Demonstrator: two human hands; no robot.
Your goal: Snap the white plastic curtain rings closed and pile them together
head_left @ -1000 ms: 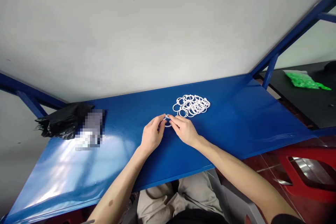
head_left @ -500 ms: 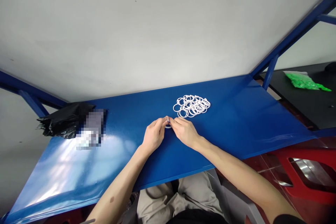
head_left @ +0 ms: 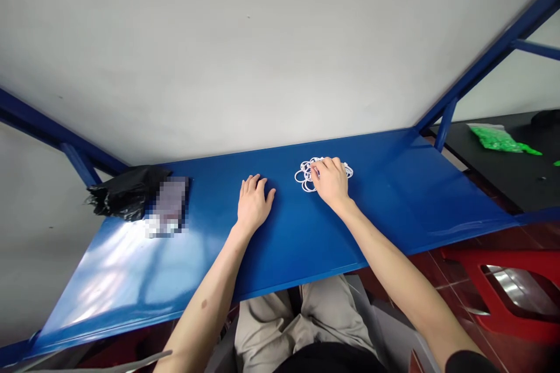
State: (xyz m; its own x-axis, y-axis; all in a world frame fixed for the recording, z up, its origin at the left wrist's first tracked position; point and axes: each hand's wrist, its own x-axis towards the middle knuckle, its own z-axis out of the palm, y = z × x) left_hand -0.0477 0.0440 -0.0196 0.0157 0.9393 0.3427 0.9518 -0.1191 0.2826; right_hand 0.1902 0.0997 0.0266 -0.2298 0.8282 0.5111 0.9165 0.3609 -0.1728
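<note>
A pile of several thin white rings (head_left: 305, 177) lies on the blue table (head_left: 394, 186), right of centre. My right hand (head_left: 331, 180) rests on top of the pile, fingers bent down among the rings and covering most of them. Whether it grips one is hidden. My left hand (head_left: 252, 203) lies flat on the bare table a little to the left of the pile, fingers stretched out, holding nothing.
A crumpled black plastic bag (head_left: 125, 193) and a blurred flat object (head_left: 168, 207) sit at the table's left back. A grey wall stands behind. To the right, a black table holds a green bag (head_left: 501, 138). A red stool (head_left: 503, 285) stands at lower right.
Both hands have let go of the single ring they pinched together. My right hand moved back onto the ring pile. My left hand flattened on the table. The camera tilted slightly.
</note>
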